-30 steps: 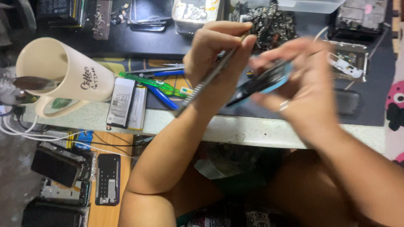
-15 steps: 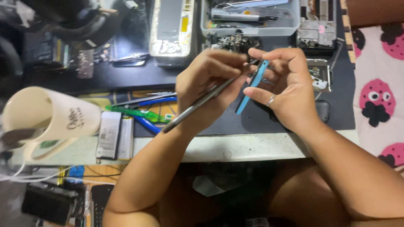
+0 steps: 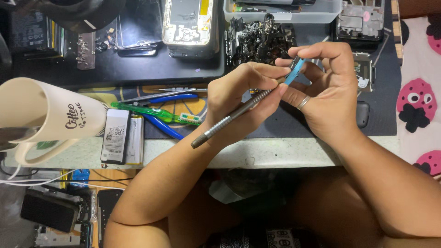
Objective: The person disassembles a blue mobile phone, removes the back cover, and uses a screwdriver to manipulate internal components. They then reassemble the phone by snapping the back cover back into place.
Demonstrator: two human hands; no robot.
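Cream mug (image 3: 50, 115) at 9 o'clock, lying on side. Right hand (image 3: 328, 92), ringed, fingers closed pinching small blue strip (image 3: 294, 71) near 1 o'clock; strip's long axis runs 1–7 o'clock. Left hand (image 3: 241, 98) closed around grey metal tool (image 3: 232, 120); long axis 2–8 o'clock, tip toward strip, handle end toward 8 o'clock.

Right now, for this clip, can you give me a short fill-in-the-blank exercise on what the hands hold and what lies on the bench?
1. The left hand holds a grey metal ____ by its knurled handle.
2. The right hand pinches a small flat part, coloured ____.
3. Left of the pliers, two phone ____ lie side by side.
4. The toothbrush has a ____ handle.

Missing words: screwdriver; blue; batteries; green
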